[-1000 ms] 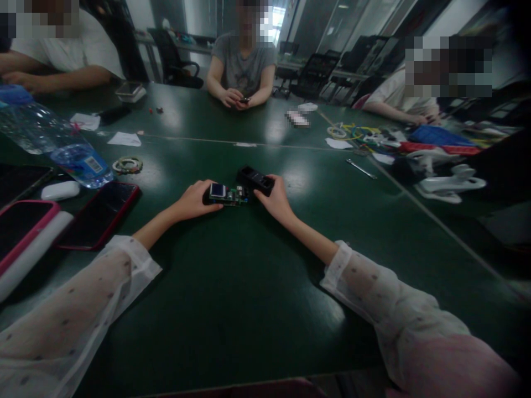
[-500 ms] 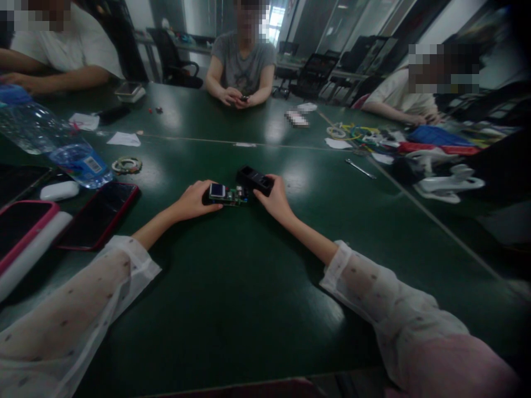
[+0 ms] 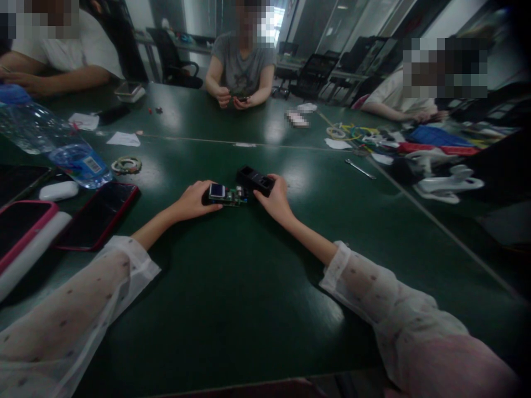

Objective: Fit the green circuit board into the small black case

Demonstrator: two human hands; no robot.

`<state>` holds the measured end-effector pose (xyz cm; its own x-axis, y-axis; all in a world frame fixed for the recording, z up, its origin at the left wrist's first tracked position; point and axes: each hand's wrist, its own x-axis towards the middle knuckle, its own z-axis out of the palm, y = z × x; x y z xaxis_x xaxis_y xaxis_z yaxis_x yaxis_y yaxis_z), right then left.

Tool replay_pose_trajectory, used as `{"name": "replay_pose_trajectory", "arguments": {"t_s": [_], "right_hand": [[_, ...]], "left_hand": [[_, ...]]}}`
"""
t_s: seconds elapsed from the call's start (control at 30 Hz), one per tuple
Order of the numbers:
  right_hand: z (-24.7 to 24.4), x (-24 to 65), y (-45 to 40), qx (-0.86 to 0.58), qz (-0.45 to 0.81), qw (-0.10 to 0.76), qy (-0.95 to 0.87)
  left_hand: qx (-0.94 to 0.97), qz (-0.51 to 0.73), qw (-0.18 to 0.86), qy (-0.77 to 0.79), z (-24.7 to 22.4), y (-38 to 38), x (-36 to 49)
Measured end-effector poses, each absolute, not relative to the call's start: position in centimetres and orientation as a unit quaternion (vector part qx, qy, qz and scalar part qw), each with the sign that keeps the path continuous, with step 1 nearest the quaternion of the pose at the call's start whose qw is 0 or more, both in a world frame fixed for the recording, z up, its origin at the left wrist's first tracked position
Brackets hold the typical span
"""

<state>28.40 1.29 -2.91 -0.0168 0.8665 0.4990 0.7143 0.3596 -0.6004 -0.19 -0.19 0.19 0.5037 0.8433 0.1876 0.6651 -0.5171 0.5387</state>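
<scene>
Near the middle of the green table (image 3: pixel 215 260), my left hand (image 3: pixel 194 201) grips the left end of a circuit board (image 3: pixel 233 195) that has a small screen (image 3: pixel 217 191) facing up. Just right of it, my right hand (image 3: pixel 275 199) is closed on the right end of a black casing (image 3: pixel 250 177), which has a rectangular opening at its upper left. Board and casing lie close side by side, with the casing slightly farther from me. The fingertips beneath both items are partly hidden.
At left are a water bottle (image 3: pixel 78 163), a red-edged phone (image 3: pixel 99 215), a pink-edged phone (image 3: pixel 25 226), a white case (image 3: pixel 58 190) and a bracelet (image 3: pixel 126 165). A wrench (image 3: pixel 360 169) and cables (image 3: pixel 352 132) lie at right. Three people sit around the table.
My hands, the board and the casing have barely moved. The person across the table has moved their hands apart, and the person at the right has shifted their hands slightly.
</scene>
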Motion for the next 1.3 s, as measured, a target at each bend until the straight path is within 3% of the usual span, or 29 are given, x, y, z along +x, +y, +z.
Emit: {"name": "replay_pose_trajectory", "arguments": {"t_s": [0.3,0.53,0.77,1.3], "right_hand": [[-2.7,28.3,1.2,-0.549,0.112,0.419,-0.715],[-1.3,27.7,-0.1,-0.484,0.116,0.470,-0.729],[-0.1,27.0,-1.5,-0.400,0.136,0.399,-0.814],[-0.3,26.9,-1.1,-0.353,0.146,0.355,-0.853]], "left_hand": [[0.844,0.218,0.200,0.448,0.3,-0.3,-0.2],[0.842,0.219,0.201,0.450,0.4,-0.4,-0.1],[0.839,0.224,0.191,0.457,-0.1,-0.1,-0.2],[0.826,0.230,0.193,0.477,-0.4,-0.1,-0.1]]}}
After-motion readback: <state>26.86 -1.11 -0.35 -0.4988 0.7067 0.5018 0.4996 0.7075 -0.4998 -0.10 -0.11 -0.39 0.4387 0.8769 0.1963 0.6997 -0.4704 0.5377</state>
